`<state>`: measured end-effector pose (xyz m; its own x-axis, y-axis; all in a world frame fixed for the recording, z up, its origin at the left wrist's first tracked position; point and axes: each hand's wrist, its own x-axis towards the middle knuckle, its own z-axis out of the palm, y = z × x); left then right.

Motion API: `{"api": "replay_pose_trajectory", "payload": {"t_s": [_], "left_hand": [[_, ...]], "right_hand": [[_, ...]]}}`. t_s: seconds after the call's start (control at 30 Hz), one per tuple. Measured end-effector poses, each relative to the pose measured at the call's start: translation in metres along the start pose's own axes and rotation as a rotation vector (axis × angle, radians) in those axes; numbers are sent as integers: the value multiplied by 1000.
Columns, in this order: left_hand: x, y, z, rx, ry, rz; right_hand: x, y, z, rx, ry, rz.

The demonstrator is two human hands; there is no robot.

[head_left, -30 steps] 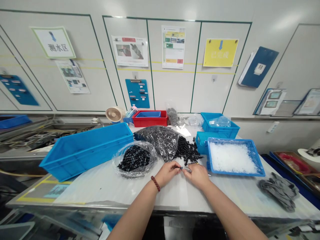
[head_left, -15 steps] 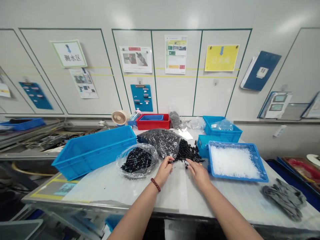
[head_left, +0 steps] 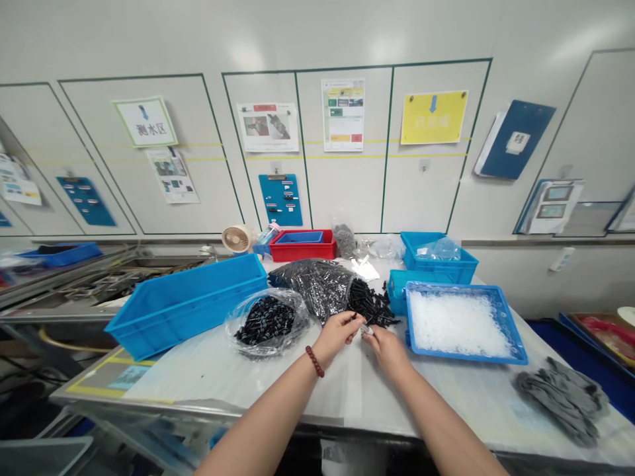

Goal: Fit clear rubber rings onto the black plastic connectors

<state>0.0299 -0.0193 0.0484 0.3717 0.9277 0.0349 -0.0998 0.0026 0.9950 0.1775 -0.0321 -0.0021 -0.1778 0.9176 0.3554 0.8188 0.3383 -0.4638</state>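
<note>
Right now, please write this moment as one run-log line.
right hand: holding small pale piece | left hand: close by, grip unclear | ahead: loose black parts | right: blue tray

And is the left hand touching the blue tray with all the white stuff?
Apart. The head view shows the right hand between the left hand and the blue tray.

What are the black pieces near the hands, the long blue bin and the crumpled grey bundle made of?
Black pieces: possibly plastic, given their uniform dark colour; too small to judge finish.
Long blue bin: likely plastic, smooth and faintly shiny, with stiff walls.
Crumpled grey bundle: seemingly fabric, matte and softly folded.
</note>
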Motion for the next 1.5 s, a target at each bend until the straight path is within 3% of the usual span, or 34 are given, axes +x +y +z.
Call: {"api": "replay_pose_trajectory", "payload": {"t_s": [0.23, 0.37, 0.43, 0.6, 0.7, 0.87, 1.07, 1.23, 1.5], "left_hand": [[-2, 3, 0, -172, -151, -242], [-4, 1, -1, -168, -136, -328], [-3, -2, -4, -65, -99, -274], [14, -10, -16, 284, 79, 12], [38, -15, -15, 426, 135, 90], [89, -22, 2, 706, 151, 285], [125, -34, 0, 984, 182, 343], [113, -45, -6, 1177, 46, 360], [47, -45, -10, 1275, -181, 388]], "right_hand": [[-3, -4, -4, -86, 11, -31], [-3, -6, -1, -168, 60, -101], [-3, -5, 0, -193, 81, -130], [-2, -1, -5, -42, 207, -64], [-2, 1, -9, 47, 307, -42], [-2, 4, -6, 14, 370, -101], [-1, 12, -6, -41, 372, -157], [1, 13, -9, -14, 378, -146], [-1, 8, -13, 12, 380, -153]]}}
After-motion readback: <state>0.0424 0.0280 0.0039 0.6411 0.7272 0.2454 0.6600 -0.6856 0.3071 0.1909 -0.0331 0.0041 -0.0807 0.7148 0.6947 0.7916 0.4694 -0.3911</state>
